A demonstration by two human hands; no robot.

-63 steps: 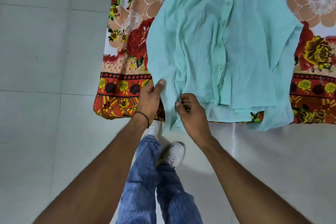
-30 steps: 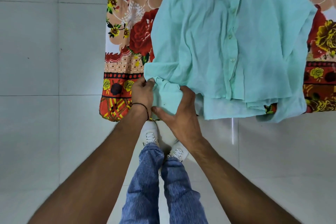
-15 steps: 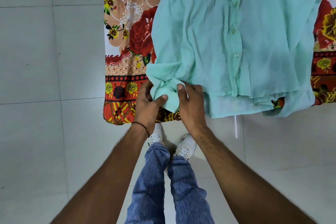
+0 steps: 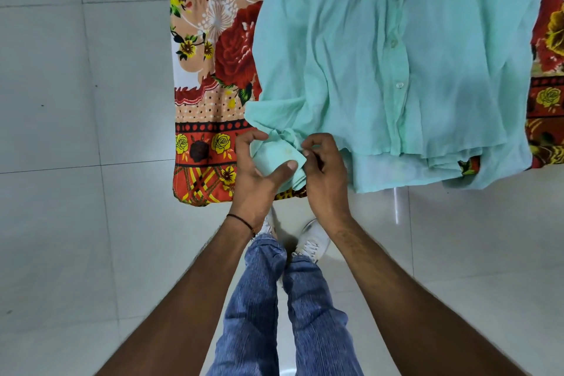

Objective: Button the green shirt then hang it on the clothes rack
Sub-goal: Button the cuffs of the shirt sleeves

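A pale green shirt (image 4: pixel 381 55) lies front up on a floral bedsheet, its hem hanging over the near edge. Its placket (image 4: pixel 396 70) runs down the middle with several buttons showing. The left sleeve's cuff (image 4: pixel 279 157) is bunched at the near left corner. My left hand (image 4: pixel 256 174) holds that cuff, thumb laid across its underside. My right hand (image 4: pixel 325 168) pinches the cuff's right edge with curled fingers. No clothes rack is in view.
The floral bedsheet (image 4: pixel 210 70) in red, orange and white drapes over the bed's edge. Pale floor tiles (image 4: pixel 76 131) spread to the left and below. My legs in blue jeans and white shoes (image 4: pixel 311 241) stand close to the bed.
Both hands have gathered the left sleeve's end and brought the cuff up between them. The camera has moved a little closer to the bed.
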